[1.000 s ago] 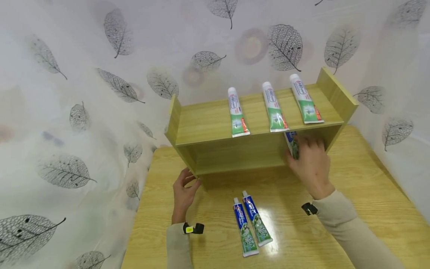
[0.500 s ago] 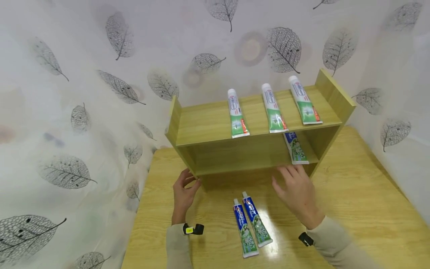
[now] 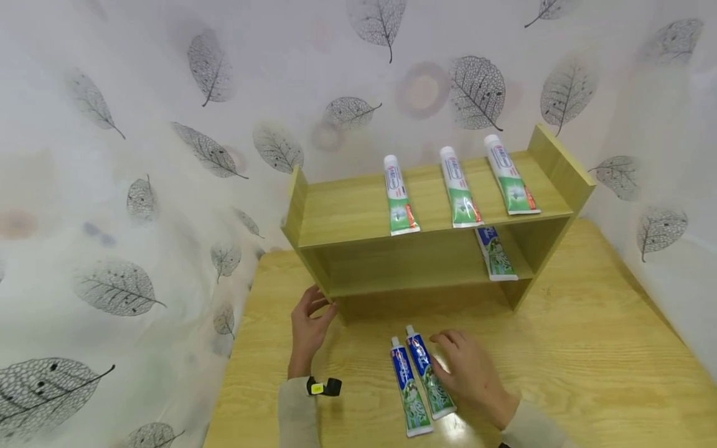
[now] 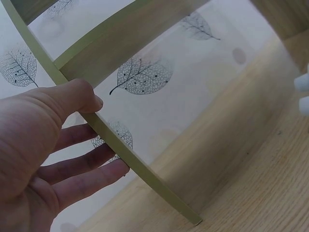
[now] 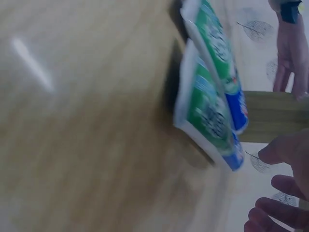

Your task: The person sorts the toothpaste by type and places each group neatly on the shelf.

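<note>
My left hand (image 3: pixel 310 330) pinches the lower left side panel of a small wooden shelf (image 3: pixel 392 292), the thumb (image 4: pixel 79 96) on one face and the fingertips at the other. On the table, two blue-and-green toothpaste tubes (image 3: pixel 411 392) lie side by side, caps toward the shelf. Just right of the nearer-to-hand toothpaste tube (image 3: pixel 428 370) hovers my right hand (image 3: pixel 473 376), fingers loosely bent and apart, holding nothing. A third blue-and-green toothpaste tube (image 3: pixel 497 255) lies on the shelf's lower level at the right, its cap end hidden under the upper board.
Three white-and-green toothpaste tubes (image 3: pixel 399 199) lie spaced along the upper board, toward its middle and right. The shelf stands on a wooden table (image 3: pixel 594 348) in front of leaf-patterned walls (image 3: pixel 347 56). Its right side panel (image 3: pixel 551 249) reaches down to the table.
My right hand has let go of the toothpaste tube on the lower shelf and come down and left to the pair on the table. The left hand keeps its hold.
</note>
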### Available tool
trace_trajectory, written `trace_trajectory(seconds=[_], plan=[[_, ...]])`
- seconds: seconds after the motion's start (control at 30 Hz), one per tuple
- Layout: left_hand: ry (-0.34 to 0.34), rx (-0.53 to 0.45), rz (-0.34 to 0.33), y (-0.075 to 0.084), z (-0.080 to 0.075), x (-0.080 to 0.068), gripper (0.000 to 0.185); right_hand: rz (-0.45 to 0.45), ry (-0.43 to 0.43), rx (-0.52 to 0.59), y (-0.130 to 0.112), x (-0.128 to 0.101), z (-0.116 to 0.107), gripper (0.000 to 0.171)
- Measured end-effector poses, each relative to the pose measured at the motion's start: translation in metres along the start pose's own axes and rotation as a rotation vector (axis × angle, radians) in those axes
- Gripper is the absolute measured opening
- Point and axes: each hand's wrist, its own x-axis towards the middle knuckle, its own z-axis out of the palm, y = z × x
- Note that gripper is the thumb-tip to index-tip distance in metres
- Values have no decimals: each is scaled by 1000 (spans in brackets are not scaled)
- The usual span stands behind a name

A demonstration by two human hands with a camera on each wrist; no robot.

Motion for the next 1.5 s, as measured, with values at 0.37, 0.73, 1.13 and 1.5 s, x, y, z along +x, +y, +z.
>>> trace_trajectory(seconds=[0.37, 0.73, 1.13, 1.5], plan=[[-1, -3, 4, -3, 1, 0, 53, 36, -38, -8, -6, -30, 19, 29], [-1, -23, 23, -4, 2, 0, 54, 32, -6, 30, -9, -41, 25, 26], [-1, -28, 27, -3, 1, 2, 54, 156, -186, 84, -21, -45, 24, 28], [5, -24, 32, -2, 1, 1, 52, 244, -303, 81, -29, -40, 22, 31]])
